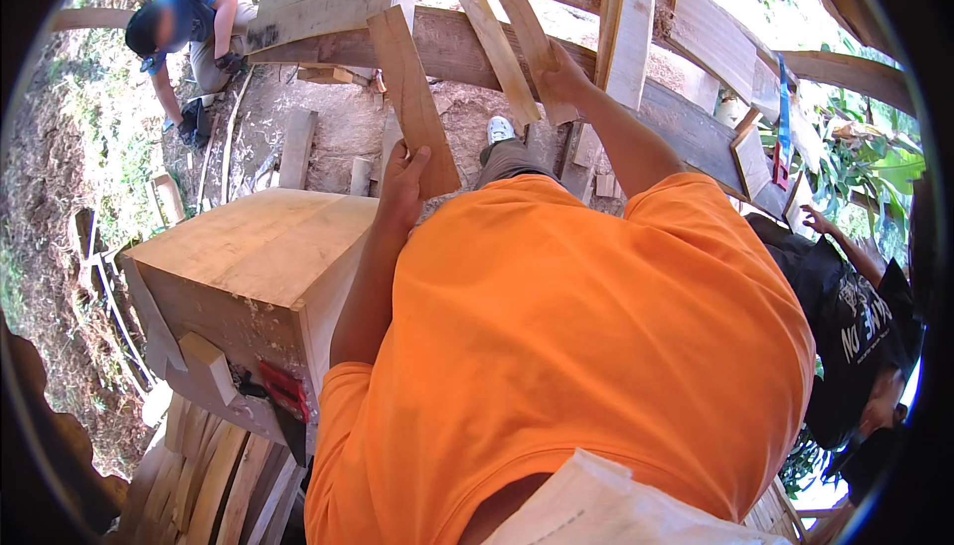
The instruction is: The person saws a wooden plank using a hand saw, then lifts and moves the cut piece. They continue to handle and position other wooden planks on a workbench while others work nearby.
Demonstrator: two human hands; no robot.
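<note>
My left hand is closed around the lower end of a flat wooden board, which stands tilted with its far end up against the plank workbench. My right hand grips a narrower wooden slat near its lower part, over the bench. Close beside that slat, on its left, is a second slat; whether my right hand touches it I cannot tell. Left of my left forearm stands a large wooden box with a pale, smooth top.
A plank workbench spans the far side. Boards are stacked below the box, near a red-handled tool. A person in blue crouches at far left, wearing dark gloves. Another person in black is at right, near a blue-and-red tool.
</note>
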